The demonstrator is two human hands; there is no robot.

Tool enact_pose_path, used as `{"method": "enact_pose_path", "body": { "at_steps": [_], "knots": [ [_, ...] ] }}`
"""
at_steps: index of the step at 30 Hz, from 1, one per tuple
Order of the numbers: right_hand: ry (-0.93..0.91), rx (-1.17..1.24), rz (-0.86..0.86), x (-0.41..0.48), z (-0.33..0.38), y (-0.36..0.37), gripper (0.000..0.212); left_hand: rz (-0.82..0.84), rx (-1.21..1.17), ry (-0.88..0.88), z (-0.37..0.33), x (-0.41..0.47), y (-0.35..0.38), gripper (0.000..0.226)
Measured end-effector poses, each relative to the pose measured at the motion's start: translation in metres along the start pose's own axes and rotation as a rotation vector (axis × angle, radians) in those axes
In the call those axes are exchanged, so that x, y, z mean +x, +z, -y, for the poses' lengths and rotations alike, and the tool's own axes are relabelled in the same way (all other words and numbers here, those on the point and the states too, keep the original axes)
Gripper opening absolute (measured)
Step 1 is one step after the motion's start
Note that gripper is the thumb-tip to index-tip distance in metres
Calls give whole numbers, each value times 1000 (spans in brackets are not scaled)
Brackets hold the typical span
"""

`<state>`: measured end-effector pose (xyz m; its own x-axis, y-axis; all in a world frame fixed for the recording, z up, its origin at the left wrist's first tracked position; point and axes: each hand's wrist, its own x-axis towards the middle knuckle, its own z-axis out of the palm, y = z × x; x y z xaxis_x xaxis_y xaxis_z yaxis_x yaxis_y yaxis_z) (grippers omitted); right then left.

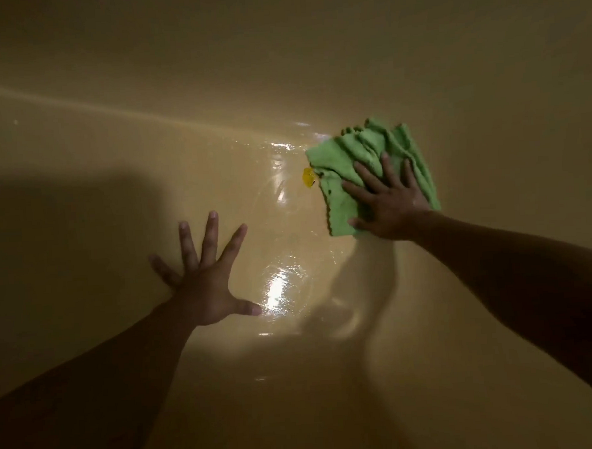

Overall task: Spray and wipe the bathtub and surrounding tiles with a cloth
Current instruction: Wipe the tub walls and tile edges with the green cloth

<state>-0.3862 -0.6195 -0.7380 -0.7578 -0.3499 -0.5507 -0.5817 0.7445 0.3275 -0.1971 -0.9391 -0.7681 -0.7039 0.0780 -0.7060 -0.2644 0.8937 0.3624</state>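
The green cloth (346, 156) lies flat on the inside of the bathtub (112, 148), over on the right, where the bottom seems to curve up into the side. The right hand (387, 202) lies on top of it, palm down. Its fingers (385, 164) are straight and spread a little, pressing the cloth onto the tub, not pinching it. The cloth sticks out past the fingertips and out to the left of the hand. Its long side runs away from the person, the same way the fingers point. A small yellow thing (308, 177) sits just beside the cloth's left edge; I cannot tell what it is. The shiny wet patch (277, 287) lies to the left of the cloth, between the two hands, so the next wipe most likely goes that way, toward the middle of the tub. The right hand is the one that can do it, as it is on the cloth. The right arm is stretched out long from the lower right. The left hand (205, 280) is well apart from the cloth. Its fingers (209, 235) are spread wide and it holds nothing. It looks like it leans flat on the tub to hold the person up. No spray bottle or tiles can be seen here.
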Motion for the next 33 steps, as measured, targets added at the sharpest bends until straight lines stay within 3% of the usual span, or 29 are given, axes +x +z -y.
{"method": "enact_pose_path", "body": {
  "at_steps": [4, 8, 12, 14, 17, 27, 30, 33],
  "knots": [
    [-126, 273, -5, -4, 78, 4, 86, -55, -14, 12, 13, 2, -2, 144],
    [-372, 154, 17, -61, 95, 20, 88, -92, -32, 7, 23, 3, -2, 143],
    [-534, -13, 71, -126, 61, 62, 86, -101, -14, -3, 33, 0, -5, 140],
    [-521, -87, 106, -135, 42, 63, 78, -96, 1, -16, 38, -2, -6, 139],
    [-406, -1, 113, -111, 29, 49, 70, -98, -15, -49, 45, -5, -7, 139],
    [-74, 311, 30, 29, 74, -25, 81, -140, -32, -67, 61, -6, -6, 138],
    [-89, 352, -17, 50, 122, -47, 81, -130, -51, -74, 61, -3, -9, 141],
    [-237, 261, -40, 38, 160, -47, 82, -102, -84, -76, 61, -3, -13, 146]
  ]
}}
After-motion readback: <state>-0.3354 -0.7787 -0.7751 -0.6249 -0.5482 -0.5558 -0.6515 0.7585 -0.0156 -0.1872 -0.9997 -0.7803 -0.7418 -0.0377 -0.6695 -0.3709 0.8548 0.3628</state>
